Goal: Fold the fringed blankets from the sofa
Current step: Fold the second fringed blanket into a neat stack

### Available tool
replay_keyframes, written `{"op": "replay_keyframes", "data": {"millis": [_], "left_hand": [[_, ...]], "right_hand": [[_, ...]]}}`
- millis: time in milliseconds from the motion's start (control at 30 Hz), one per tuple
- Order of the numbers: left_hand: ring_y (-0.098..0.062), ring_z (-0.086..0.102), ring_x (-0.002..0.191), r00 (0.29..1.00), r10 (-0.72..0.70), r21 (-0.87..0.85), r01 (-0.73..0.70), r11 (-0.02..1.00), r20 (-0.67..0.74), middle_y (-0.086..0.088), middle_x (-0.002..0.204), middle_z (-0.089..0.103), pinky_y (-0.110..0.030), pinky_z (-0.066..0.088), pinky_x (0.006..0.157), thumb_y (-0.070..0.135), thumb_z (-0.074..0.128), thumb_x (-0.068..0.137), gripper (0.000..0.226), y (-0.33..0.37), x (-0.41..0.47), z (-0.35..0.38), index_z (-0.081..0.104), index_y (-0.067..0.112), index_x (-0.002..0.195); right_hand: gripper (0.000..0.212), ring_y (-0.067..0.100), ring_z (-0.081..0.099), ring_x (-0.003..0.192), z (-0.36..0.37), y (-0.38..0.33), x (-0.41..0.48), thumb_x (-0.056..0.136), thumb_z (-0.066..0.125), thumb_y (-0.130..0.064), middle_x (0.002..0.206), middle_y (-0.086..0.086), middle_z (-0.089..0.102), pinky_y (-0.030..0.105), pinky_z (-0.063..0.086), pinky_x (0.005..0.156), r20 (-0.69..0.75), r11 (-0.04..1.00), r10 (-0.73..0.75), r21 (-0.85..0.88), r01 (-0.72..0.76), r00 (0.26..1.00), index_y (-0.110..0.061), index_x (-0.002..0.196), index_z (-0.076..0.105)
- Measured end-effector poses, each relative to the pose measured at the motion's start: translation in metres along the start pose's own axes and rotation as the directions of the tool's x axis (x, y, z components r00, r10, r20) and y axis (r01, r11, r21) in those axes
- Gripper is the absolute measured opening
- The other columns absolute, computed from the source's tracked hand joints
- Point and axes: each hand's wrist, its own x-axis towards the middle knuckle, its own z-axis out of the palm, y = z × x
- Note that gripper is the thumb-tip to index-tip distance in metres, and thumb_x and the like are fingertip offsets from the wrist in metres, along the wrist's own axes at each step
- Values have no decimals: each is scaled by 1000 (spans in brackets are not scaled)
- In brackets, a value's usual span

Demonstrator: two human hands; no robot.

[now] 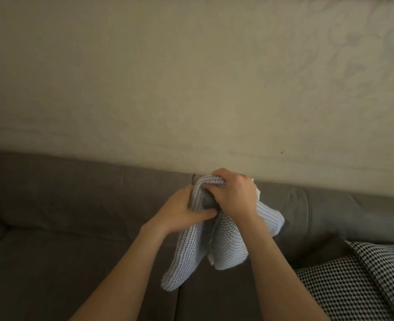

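While both hands meet over the middle of the sofa (64,205), a pale grey-blue knitted blanket (228,246) hangs bunched between them, held up above the sofa's seat and in front of its backrest. The left hand (182,212) has its fingers curled into the left side of the bundle, with the thumb pressed across the front of the cloth. The right hand (234,195) is clenched over the top of the bundle, its back toward the camera. The two hands sit just beside each other. Below them the blanket falls in two loose lobes, the longer one trailing toward the seam between the sofa's two seat cushions; whether it touches the seat cannot be told. The sofa is covered in dark grey-brown fabric, with soft rounded back cushions. At the end of the sofa on the person's right lies a black-and-white houndstooth cushion (353,286), near the blanket but not touching it. Behind the sofa rises a beige wall (168,77) with a faint uneven texture, dimly lit
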Motion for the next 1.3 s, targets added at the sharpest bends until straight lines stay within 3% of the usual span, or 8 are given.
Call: {"op": "replay_keyframes", "data": {"millis": [200, 533, 667, 833, 967, 1067, 1200, 1300], "left_hand": [[-26, 73, 91, 928, 96, 178, -33, 984, -360, 8, 93, 76, -42, 59, 75, 52, 58, 76, 39, 22, 13, 8, 65, 34, 110], [-31, 74, 93, 879, 197, 440, 17, 898, -435, 4, 99, 79, -45, 60, 78, 30, 58, 96, 26, 34, 24, -8, 75, 32, 115], [-27, 72, 98, 834, 124, 352, 89, 932, -538, 1, 105, 77, -46, 58, 89, 20, 63, 100, 17, 36, 27, -21, 73, 18, 114], [-31, 66, 102, 755, -97, 91, 203, 975, -648, -6, 109, 71, -41, 50, 86, 8, 57, 99, 19, 35, 26, -49, 65, 12, 116], [-35, 65, 100, 683, -306, -208, 225, 952, -663, -8, 105, 62, -49, 56, 81, 3, 50, 93, 32, 29, 24, -60, 47, 14, 123], [-32, 67, 102, 663, -434, -403, 212, 890, -610, -4, 124, 60, -54, 65, 80, 2, 43, 93, 60, 24, 27, -64, 43, 32, 145], [-30, 66, 111, 666, -631, -774, 126, 620, -397, -5, 141, 60, -43, 66, 62, 4, 38, 107, 48, 25, 35, -66, 52, 26, 147], [-36, 61, 117, 629, -718, -887, 95, 452, -298, -12, 141, 58, -39, 62, 50, -3, 40, 108, 44, 27, 35, -64, 55, 14, 145]], "right_hand": [[28, 17, 72, 75, 5, -4, -2, 76, 84, -54, 84, -11, 78, 32, 55, 62, -45, 993, -118, -6, 118, 992, -32, 93, 78], [25, 8, 61, 55, -3, 8, 5, 82, 76, -45, 64, -11, 66, 34, 49, 52, 216, 973, 34, 214, -82, 976, -31, 91, 58], [47, 8, 49, 45, 12, 27, -9, 82, 82, -53, 53, -6, 55, 27, 39, 46, 515, 952, 59, 229, -203, 855, -22, 62, 52], [38, 6, 61, 59, 29, 52, -38, 81, 87, -45, 67, -6, 64, 18, 44, 51, 762, 974, 70, 89, -210, 643, -22, 70, 58], [24, 19, 63, 65, 36, 58, -54, 92, 73, -27, 67, -7, 63, 38, 53, 59, 503, 966, 236, -30, -256, 832, -27, 73, 58], [27, 36, 68, 81, 39, 45, -62, 93, 67, -19, 83, 3, 71, 39, 47, 61, 181, 956, 292, -19, -293, 939, -23, 118, 62], [61, 38, 63, 60, 41, 36, -72, 87, 70, -3, 81, 7, 67, 34, 37, 52, 1, 991, 132, 20, -132, 991, -23, 133, 36], [57, 39, 63, 61, 44, 41, -79, 89, 70, 1, 122, 16, 65, 34, 43, 50, 8, 998, -52, -46, 52, 999, -22, 131, 40]]}}
